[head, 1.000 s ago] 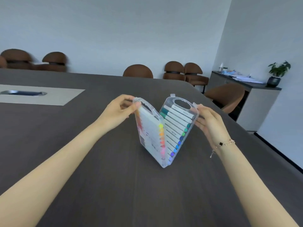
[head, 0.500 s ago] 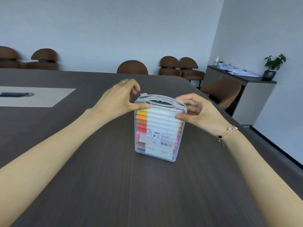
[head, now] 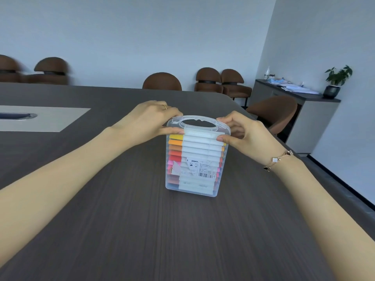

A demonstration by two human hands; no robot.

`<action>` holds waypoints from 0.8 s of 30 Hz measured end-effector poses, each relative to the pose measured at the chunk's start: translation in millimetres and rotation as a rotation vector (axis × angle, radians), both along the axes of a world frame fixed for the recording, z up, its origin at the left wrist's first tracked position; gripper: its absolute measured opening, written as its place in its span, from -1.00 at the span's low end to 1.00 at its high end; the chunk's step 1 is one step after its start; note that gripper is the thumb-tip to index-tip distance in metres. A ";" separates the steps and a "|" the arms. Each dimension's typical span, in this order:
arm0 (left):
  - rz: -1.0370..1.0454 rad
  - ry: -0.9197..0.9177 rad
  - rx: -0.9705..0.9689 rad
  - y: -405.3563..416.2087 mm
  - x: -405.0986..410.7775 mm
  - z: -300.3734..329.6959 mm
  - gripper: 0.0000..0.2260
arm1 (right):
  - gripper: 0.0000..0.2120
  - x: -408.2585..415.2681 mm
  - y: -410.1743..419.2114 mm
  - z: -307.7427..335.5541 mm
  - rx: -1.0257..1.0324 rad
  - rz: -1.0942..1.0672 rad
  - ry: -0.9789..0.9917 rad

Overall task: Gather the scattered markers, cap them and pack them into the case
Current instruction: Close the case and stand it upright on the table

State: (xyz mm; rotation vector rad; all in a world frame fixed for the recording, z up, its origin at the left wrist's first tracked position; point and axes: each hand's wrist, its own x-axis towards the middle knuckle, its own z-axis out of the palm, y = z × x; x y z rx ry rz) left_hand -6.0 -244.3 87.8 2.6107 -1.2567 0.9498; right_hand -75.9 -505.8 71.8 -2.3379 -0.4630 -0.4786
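A clear plastic marker case [head: 195, 185] stands upright on the dark table [head: 142, 230], its two halves closed together and its handle at the top. Through its front wall I see a stack of capped markers [head: 200, 148] with yellow, orange, red and pink caps, and a torn barcode label. My left hand [head: 146, 120] pinches the case's top left corner, thumb on the front and fingers behind. My right hand [head: 241, 130] pinches the top right corner the same way. No loose markers lie on the table.
A pale inset panel [head: 50, 118] with a cable slot lies at the left of the table. Brown chairs [head: 162, 81] line the far edge and the right side. A sideboard [head: 294, 94] with papers and a potted plant [head: 336, 80] stands at the right wall.
A second ago the case stood open like a book between my hands. The halves have come together, and both hands now pinch the top corners of the closed case.
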 end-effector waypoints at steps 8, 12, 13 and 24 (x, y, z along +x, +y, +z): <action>-0.055 0.084 -0.174 -1.3 -2.4 -9.3 -0.59 | -0.74 3.2 -0.4 -1.3 0.047 -0.006 0.011; -0.073 0.154 -0.263 -3.3 0.4 -14.6 -0.54 | -0.79 6.1 -0.6 -1.6 0.076 -0.002 0.006; -0.071 0.157 -0.265 -3.7 2.4 -15.6 -0.53 | -0.78 7.0 -0.3 -1.4 0.082 -0.002 0.004; -0.086 -0.003 -0.230 -4.3 13.2 -27.6 -0.51 | -0.68 10.2 0.3 -20.4 -0.074 -0.076 -0.189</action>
